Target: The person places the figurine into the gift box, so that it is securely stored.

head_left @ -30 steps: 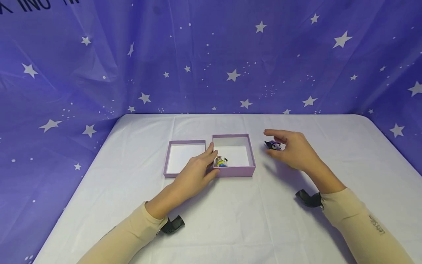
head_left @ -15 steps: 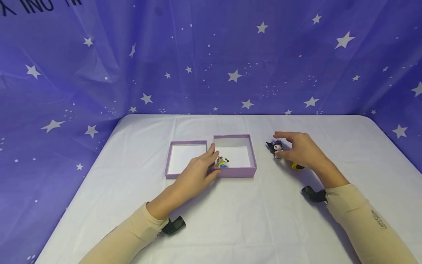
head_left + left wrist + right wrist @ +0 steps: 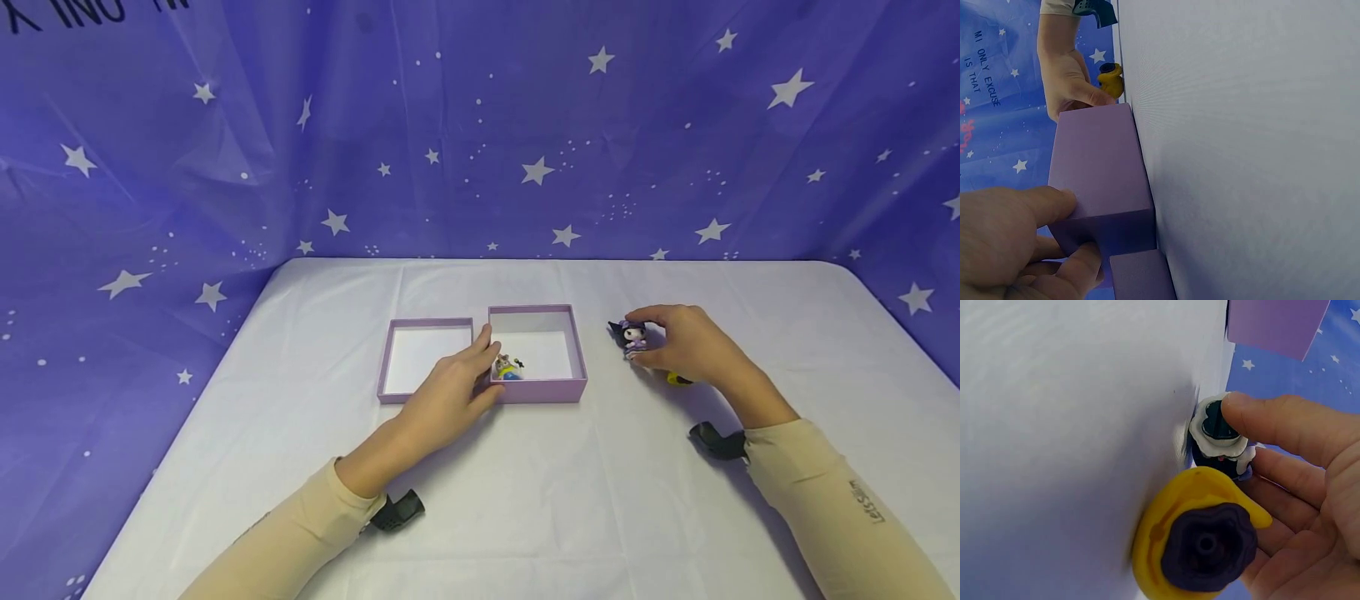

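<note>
My left hand (image 3: 447, 398) holds the left front corner of an open purple box (image 3: 536, 391), thumb on its front wall and fingers at its left side. Inside that corner lies a small figurine (image 3: 507, 367) with yellow and blue parts. My right hand (image 3: 686, 346) pinches a black-and-purple hooded figurine (image 3: 634, 334) between thumb and fingers at the table, right of the box. In the right wrist view, the thumb touches its pale, dark-centred underside. A yellow figurine (image 3: 1159, 540) with a dark base lies by the right palm, mostly hidden in the head view.
A shallow purple lid (image 3: 397, 367) with a white inside lies left of the box, partly behind the left hand. A white cloth (image 3: 570, 500) covers the table. Blue-purple starry sheets (image 3: 450, 100) hang behind it and at both sides.
My right hand has shifted right, and its thumb and fingers have closed on the black-and-purple figurine, which has turned more face-up. Part of the yellow figurine has come into view. The left hand stays.
</note>
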`<state>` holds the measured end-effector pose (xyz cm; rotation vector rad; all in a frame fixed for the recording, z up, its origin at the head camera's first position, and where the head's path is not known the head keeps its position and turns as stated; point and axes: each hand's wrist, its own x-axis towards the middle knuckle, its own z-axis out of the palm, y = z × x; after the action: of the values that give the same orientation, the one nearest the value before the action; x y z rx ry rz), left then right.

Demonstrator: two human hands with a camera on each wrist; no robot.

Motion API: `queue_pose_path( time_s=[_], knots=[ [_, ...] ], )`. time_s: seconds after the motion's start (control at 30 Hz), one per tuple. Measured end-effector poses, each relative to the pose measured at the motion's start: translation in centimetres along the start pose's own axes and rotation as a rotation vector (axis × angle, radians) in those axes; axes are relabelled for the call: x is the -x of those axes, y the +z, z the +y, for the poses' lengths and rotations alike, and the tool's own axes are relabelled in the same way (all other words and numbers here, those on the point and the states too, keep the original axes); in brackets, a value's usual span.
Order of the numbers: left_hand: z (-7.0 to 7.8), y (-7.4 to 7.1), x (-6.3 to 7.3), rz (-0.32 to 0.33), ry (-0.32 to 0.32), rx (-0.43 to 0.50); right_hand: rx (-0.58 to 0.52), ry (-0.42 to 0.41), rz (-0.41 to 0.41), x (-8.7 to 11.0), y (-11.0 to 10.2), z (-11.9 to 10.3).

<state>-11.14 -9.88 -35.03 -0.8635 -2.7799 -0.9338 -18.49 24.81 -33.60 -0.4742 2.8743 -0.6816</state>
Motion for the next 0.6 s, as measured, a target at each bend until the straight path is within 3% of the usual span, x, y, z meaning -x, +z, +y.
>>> queue_pose_path(
  time_s=[0.27,0.6],
  knots=[
    [0.1,0.0,0.0,-0.005,-0.007,0.004,0.013,-0.012,0.050,0.2,0.3,-0.2],
    [0.1,0.0,0.0,-0.003,0.000,0.007,0.013,-0.067,0.098,0.7,-0.3,-2.3]
  ],
)
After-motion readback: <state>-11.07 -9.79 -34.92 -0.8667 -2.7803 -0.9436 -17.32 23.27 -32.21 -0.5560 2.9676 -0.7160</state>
